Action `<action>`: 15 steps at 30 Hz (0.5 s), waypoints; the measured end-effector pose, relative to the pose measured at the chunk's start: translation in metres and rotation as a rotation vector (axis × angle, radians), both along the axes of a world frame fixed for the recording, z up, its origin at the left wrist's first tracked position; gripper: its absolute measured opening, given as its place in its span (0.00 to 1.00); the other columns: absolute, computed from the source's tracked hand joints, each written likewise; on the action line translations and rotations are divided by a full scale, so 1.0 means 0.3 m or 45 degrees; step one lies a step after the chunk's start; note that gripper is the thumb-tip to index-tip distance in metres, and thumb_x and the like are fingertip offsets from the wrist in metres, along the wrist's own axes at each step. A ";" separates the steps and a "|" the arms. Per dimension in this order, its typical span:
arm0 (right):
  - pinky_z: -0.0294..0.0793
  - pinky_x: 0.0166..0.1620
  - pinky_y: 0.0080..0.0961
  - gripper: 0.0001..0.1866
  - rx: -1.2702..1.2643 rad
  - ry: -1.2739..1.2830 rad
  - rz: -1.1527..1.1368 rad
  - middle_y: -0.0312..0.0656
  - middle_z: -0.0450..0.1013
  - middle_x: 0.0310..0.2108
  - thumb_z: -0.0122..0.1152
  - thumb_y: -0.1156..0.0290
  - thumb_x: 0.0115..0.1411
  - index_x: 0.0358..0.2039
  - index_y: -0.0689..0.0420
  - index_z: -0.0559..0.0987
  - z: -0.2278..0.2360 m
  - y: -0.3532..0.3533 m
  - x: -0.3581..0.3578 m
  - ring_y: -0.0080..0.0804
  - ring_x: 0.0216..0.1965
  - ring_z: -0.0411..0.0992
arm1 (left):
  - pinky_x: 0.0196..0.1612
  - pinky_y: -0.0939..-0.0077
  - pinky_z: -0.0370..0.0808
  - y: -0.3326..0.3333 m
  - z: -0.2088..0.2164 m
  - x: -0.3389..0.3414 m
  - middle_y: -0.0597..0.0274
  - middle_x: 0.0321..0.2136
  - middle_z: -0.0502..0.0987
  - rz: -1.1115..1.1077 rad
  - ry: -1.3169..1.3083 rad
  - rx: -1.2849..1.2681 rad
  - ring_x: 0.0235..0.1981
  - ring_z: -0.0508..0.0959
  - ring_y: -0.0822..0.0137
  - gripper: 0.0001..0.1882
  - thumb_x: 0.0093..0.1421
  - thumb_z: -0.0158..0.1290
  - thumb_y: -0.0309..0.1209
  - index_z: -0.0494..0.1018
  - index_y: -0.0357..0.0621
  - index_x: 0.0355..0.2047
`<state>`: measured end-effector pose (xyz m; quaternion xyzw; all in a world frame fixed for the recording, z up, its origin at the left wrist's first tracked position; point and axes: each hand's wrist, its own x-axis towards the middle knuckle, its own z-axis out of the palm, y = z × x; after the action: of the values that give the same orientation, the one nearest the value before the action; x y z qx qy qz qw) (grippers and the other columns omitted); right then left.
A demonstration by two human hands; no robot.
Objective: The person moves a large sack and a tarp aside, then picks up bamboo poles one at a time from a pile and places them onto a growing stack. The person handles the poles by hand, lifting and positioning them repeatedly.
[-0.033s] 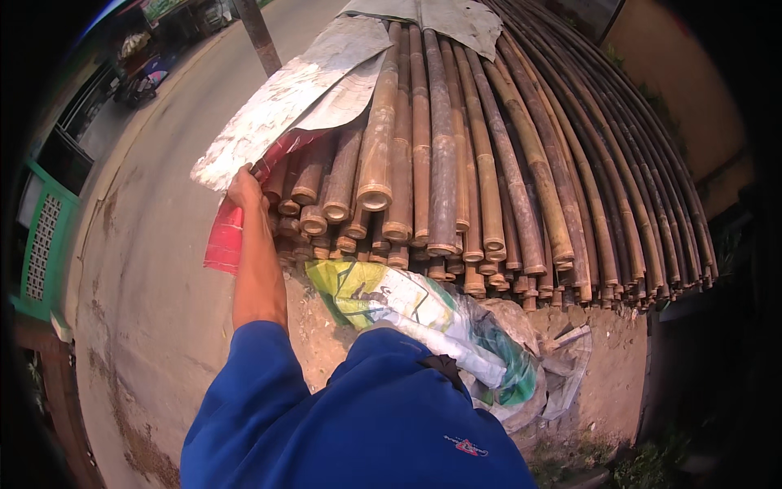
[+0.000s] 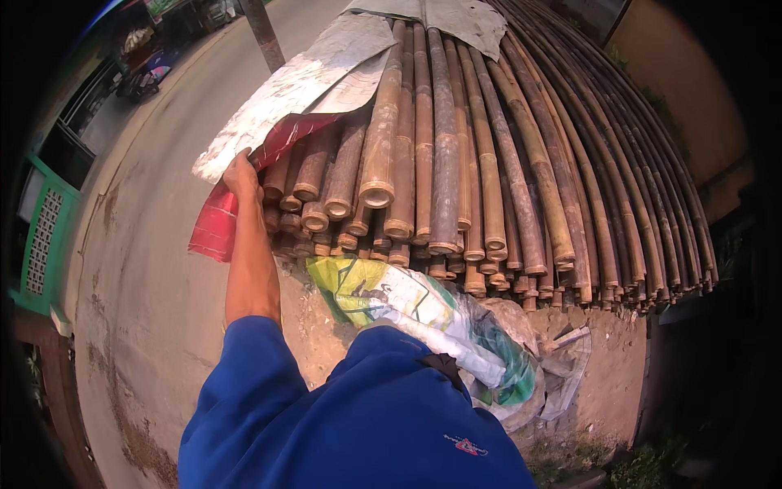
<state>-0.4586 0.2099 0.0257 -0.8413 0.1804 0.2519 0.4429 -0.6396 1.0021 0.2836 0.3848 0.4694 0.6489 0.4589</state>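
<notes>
My left hand (image 2: 242, 176) is closed on the lower corner of a sheet (image 2: 295, 88), whitish and weathered on top with a red underside. A red flap (image 2: 215, 224) of it hangs down beside my wrist, on the road side. More red shows along the sheet's lifted edge, above the pole ends. Under and beside the sheet lies a large stack of brown bamboo poles (image 2: 444, 155), their cut ends toward me. The nearest ends are just right of my left hand. My right hand is out of view.
A crumpled plastic tarp (image 2: 407, 301), yellow-green, white and green, lies on the ground below the pole ends. To the left runs a paved road (image 2: 155, 220) with a leaning post (image 2: 261, 34) beside it. A green gate (image 2: 47, 236) stands across the road; a wall (image 2: 676, 98) is at right.
My left hand and forearm have shifted slightly left and up, still gripping the sheet. The red flap has swung left, and more red underside shows along the lifted edge.
</notes>
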 end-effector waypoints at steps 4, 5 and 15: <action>0.77 0.41 0.43 0.26 0.025 0.050 0.043 0.55 0.74 0.46 0.58 0.62 0.64 0.56 0.68 0.72 -0.003 0.022 -0.006 0.52 0.41 0.76 | 0.49 0.63 0.74 0.090 0.313 -0.078 0.40 0.37 0.83 0.003 1.146 0.196 0.41 0.82 0.50 0.29 0.56 0.53 0.52 0.83 0.41 0.44; 0.77 0.41 0.43 0.26 0.030 0.063 0.054 0.55 0.74 0.46 0.58 0.62 0.64 0.56 0.68 0.72 -0.004 0.027 -0.002 0.52 0.41 0.76 | 0.49 0.62 0.74 0.100 0.352 -0.102 0.39 0.37 0.83 -0.077 1.213 0.242 0.41 0.82 0.49 0.29 0.56 0.52 0.52 0.83 0.41 0.45; 0.77 0.40 0.42 0.25 0.054 0.087 0.153 0.53 0.74 0.45 0.58 0.61 0.65 0.57 0.66 0.72 -0.005 0.097 0.034 0.50 0.40 0.77 | 0.53 0.65 0.74 0.219 0.429 -0.239 0.43 0.41 0.83 -0.344 1.341 0.386 0.45 0.82 0.52 0.27 0.59 0.50 0.49 0.81 0.47 0.52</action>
<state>-0.4483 0.2389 0.0243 -0.8320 0.1393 0.3105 0.4382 -0.7113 1.0678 0.4124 0.7749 0.4832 0.3649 0.1815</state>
